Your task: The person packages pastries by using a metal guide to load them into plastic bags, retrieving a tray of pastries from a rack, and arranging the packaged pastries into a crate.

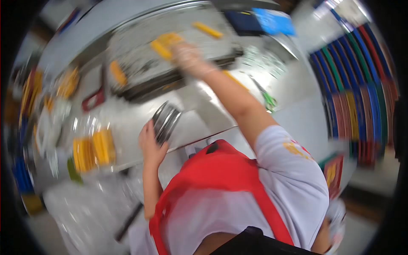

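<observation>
My left hand is closed around the side of a dark, shiny, banded object at the near edge of the metal table. What kind of object it is, I cannot make out. Stretched forward, my right hand is at several yellow strips on a worn grey slab. Motion smears its fingers, so whether they grip a strip cannot be told. A single yellow strip lies farther back on the slab, and another yellow piece rests at its left edge.
Plastic-wrapped yellow packs sit at the table's left front. Green-handled scissors lie right of my forearm. Behind them is a blue packet. A dark red frame-like item lies left. Racks of colored folder-like items stand right.
</observation>
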`<state>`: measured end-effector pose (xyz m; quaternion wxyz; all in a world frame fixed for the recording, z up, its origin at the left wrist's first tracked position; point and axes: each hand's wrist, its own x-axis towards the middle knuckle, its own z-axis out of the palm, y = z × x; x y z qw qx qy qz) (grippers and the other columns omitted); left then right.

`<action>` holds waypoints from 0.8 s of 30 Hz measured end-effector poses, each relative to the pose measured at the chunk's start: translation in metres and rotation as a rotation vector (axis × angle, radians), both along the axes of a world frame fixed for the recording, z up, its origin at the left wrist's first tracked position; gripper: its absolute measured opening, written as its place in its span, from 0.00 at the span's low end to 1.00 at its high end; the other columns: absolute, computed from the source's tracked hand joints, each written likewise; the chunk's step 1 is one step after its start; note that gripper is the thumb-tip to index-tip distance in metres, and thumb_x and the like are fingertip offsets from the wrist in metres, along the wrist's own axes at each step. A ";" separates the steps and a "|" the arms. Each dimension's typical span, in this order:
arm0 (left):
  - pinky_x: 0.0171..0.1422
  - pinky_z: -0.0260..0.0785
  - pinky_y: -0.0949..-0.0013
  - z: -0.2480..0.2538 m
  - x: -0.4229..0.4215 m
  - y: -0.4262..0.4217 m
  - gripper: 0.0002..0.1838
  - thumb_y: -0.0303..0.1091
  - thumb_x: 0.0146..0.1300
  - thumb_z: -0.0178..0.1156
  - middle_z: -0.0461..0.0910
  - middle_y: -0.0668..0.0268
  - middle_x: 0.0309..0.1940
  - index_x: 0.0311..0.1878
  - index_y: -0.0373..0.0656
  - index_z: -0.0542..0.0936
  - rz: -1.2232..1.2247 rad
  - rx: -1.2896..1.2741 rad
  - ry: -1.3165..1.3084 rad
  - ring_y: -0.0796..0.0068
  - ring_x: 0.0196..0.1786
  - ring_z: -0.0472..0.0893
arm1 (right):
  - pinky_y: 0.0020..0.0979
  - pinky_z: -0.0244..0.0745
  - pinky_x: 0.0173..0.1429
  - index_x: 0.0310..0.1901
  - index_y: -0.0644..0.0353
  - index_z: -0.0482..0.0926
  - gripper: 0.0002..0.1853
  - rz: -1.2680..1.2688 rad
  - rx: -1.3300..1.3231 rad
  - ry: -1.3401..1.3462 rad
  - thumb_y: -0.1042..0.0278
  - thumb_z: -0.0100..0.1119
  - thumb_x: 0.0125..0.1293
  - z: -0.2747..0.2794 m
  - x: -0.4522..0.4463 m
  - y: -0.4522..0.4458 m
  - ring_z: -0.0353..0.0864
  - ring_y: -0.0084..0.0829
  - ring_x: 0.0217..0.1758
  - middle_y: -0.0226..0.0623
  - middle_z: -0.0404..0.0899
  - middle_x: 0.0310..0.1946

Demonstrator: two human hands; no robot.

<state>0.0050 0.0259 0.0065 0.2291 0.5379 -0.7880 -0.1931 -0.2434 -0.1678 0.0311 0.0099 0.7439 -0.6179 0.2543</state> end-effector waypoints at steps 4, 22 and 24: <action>0.65 0.49 0.53 -0.012 0.002 0.000 0.44 0.30 0.37 0.57 0.62 0.47 0.58 0.65 0.39 0.57 -0.027 -0.046 -0.033 0.47 0.60 0.60 | 0.39 0.74 0.43 0.37 0.58 0.79 0.12 -0.151 -0.119 -0.010 0.70 0.58 0.48 0.001 -0.002 -0.008 0.80 0.36 0.43 0.42 0.80 0.39; 0.63 0.53 0.55 -0.005 0.003 -0.004 0.45 0.32 0.37 0.61 0.63 0.49 0.56 0.64 0.39 0.57 -0.029 -0.006 -0.064 0.49 0.58 0.63 | 0.42 0.72 0.44 0.32 0.60 0.80 0.11 -0.272 0.124 -0.203 0.67 0.46 0.57 -0.002 -0.063 0.024 0.78 0.46 0.37 0.49 0.78 0.30; 0.62 0.54 0.55 -0.006 0.002 -0.002 0.43 0.29 0.37 0.60 0.64 0.50 0.55 0.64 0.39 0.58 -0.011 -0.034 -0.027 0.49 0.57 0.64 | 0.40 0.71 0.47 0.36 0.59 0.80 0.13 -0.288 0.181 -0.298 0.62 0.47 0.57 0.015 -0.045 0.026 0.78 0.45 0.41 0.49 0.78 0.32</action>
